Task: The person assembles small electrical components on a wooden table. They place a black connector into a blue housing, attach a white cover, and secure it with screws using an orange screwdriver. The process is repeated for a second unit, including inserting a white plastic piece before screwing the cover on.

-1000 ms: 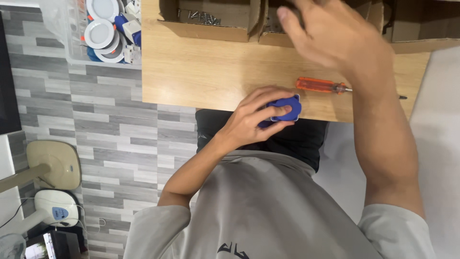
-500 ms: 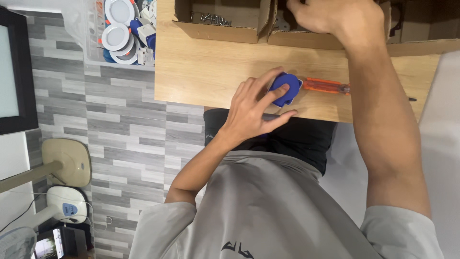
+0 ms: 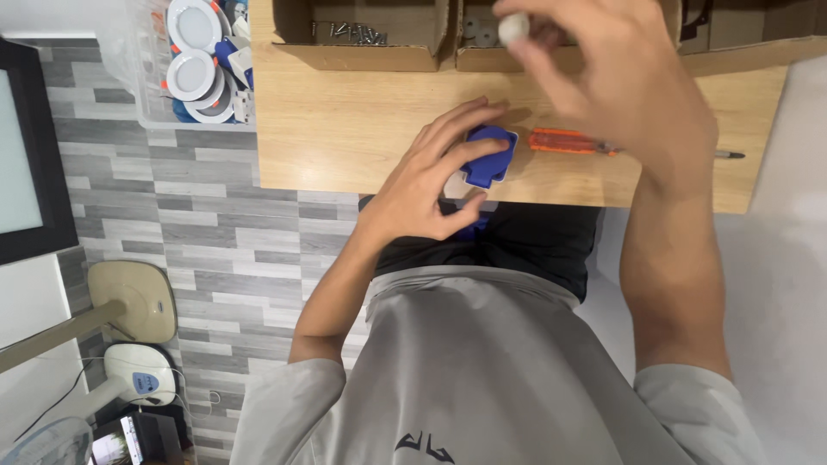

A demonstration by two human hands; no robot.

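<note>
My left hand [image 3: 426,181] rests on a blue plastic part [image 3: 493,155] near the front edge of the wooden table [image 3: 345,138], fingers spread over it and thumb under its near side. My right hand [image 3: 612,82] is raised above the table in front of the cardboard boxes. Its fingertips pinch a small white round piece [image 3: 514,27]. An orange-handled screwdriver [image 3: 573,142] lies on the table just right of the blue part, partly under my right hand.
Open cardboard boxes [image 3: 362,47] line the back of the table; one holds several screws. A clear bin of round white lamp fittings [image 3: 198,65] stands left of the table. A fan base [image 3: 129,297] and a dark-framed panel [image 3: 30,146] are at the left.
My right hand has come back out of the cardboard box holding a small white piece. My left hand has stayed on the blue part, shifting slightly.
</note>
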